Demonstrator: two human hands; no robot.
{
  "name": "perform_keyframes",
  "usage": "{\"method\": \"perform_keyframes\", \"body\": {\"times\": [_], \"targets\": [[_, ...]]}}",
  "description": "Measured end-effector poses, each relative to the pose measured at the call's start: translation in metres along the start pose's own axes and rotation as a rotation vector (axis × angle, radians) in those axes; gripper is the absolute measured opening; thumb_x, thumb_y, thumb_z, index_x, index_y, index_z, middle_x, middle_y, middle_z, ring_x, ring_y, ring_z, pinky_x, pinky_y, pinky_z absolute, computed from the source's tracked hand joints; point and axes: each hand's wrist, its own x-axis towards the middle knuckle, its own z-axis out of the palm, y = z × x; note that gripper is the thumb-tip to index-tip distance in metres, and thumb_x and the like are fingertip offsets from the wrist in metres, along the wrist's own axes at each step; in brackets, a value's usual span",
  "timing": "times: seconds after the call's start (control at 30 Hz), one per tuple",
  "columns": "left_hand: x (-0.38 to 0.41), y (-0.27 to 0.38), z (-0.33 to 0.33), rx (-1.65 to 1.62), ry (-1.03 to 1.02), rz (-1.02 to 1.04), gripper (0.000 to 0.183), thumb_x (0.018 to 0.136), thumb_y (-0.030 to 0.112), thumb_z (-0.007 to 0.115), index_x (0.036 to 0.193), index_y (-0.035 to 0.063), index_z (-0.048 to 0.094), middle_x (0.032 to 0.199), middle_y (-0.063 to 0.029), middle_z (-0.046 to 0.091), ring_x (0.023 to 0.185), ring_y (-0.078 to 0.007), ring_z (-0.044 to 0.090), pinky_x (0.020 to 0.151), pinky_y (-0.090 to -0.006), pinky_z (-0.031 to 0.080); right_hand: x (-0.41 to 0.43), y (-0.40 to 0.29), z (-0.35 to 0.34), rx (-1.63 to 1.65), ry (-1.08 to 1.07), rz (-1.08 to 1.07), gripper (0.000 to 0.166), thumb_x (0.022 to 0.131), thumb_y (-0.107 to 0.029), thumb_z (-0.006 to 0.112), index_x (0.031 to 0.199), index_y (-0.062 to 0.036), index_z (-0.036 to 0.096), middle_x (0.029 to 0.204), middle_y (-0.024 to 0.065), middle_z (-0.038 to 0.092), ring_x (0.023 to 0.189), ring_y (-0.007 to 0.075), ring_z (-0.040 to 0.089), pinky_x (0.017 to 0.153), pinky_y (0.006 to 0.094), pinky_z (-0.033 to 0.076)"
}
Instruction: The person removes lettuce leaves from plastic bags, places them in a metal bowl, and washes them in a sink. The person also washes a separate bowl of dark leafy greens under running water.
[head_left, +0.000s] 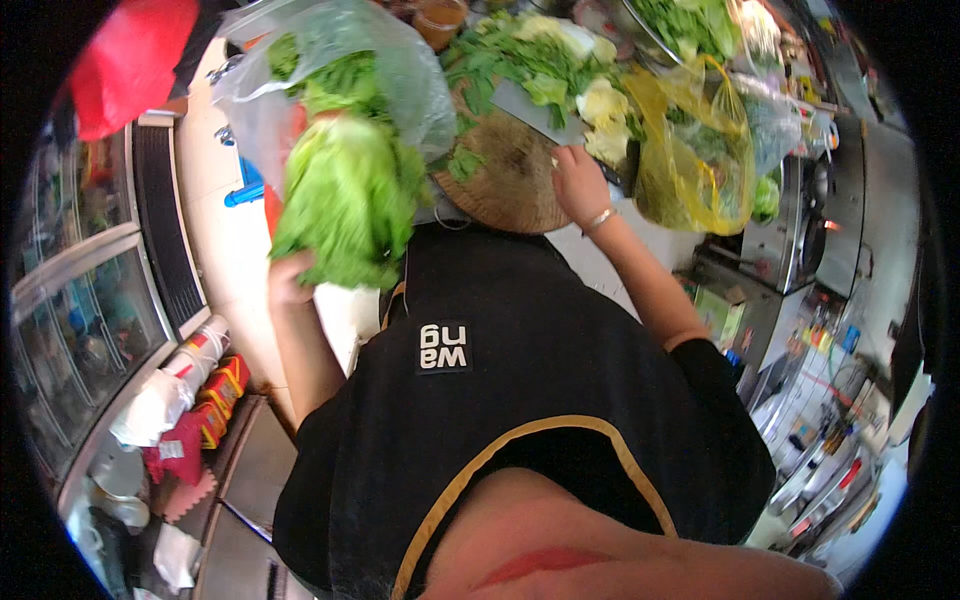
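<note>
My left hand grips a leafy head of green lettuce by its lower side, blurred by motion. The lettuce is in front of a clear plastic bag with more greens in it. My right hand, fingers curled, is at the right edge of a round wooden chopping board. Close beside it lies a cleaver, its broad blade flat on the board and its dark handle partly behind the hand. Whether the fingers pinch something small is unclear. Cut leafy greens are heaped on the board's far side.
A yellow plastic bag of greens stands right of the board. Behind it, a metal bowl holds leaves. An orange-brown container is at the back. A glass-door cabinet lines the left; a stove is at right.
</note>
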Motion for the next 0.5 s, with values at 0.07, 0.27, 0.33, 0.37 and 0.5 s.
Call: {"method": "perform_keyframes", "body": {"times": [0.07,0.27,0.33,0.37,0.5], "targets": [[-0.012,0.030,0.013,0.058,-0.107,0.046,0.093,0.055,0.010,0.071,0.140,-0.0063,0.036,0.133,-0.0200,0.052,0.118,-0.0332,0.055,0.103,-0.0433,0.042,-0.011,0.036,0.019,-0.218,-0.077,0.187,0.038,0.079,-0.017,0.067,0.111,-0.0044,0.051,0.099,0.0164,0.056,0.094,0.0360,0.057,0.080,0.0442,0.049],[0.049,0.017,0.097,0.261,-0.281,-0.156,0.089,0.053,0.012,0.068,0.136,-0.0081,0.041,0.128,-0.0182,0.057,0.114,-0.0302,0.057,0.099,-0.0380,0.044,0.000,0.115,0.039,-0.172,-0.137,0.146,0.047,0.080,-0.024,0.069,0.119,-0.0080,0.049,0.109,0.0161,0.058,0.104,0.0354,0.056,0.084,0.0441,0.049],[0.079,-0.026,0.116,0.276,-0.274,-0.291,0.081,0.057,0.012,0.065,0.133,-0.0074,0.045,0.125,-0.0165,0.059,0.110,-0.0287,0.059,0.097,-0.0368,0.044,0.004,0.131,0.037,-0.090,-0.245,0.144,0.043,0.086,-0.024,0.063,0.122,-0.0088,0.046,0.112,0.0165,0.058,0.099,0.0365,0.059,0.081,0.0448,0.050],[0.093,-0.043,0.142,0.297,-0.283,-0.355,0.077,0.058,0.011,0.064,0.132,-0.0070,0.048,0.124,-0.0157,0.060,0.109,-0.0280,0.060,0.097,-0.0361,0.044,0.005,0.128,0.025,-0.007,-0.242,0.148,0.042,0.087,-0.023,0.061,0.123,-0.0082,0.046,0.113,0.0172,0.058,0.096,0.0374,0.060,0.080,0.0451,0.050],[0.139,-0.115,0.156,0.300,-0.314,-0.612,0.072,0.064,0.017,0.067,0.131,-0.0044,0.049,0.126,-0.0163,0.059,0.111,-0.0295,0.059,0.096,-0.0400,0.047,-0.015,0.125,-0.004,0.449,-0.129,0.141,0.035,0.090,-0.022,0.057,0.120,-0.0056,0.050,0.101,0.0223,0.064,0.089,0.0409,0.062,0.074,0.0453,0.051]]}}
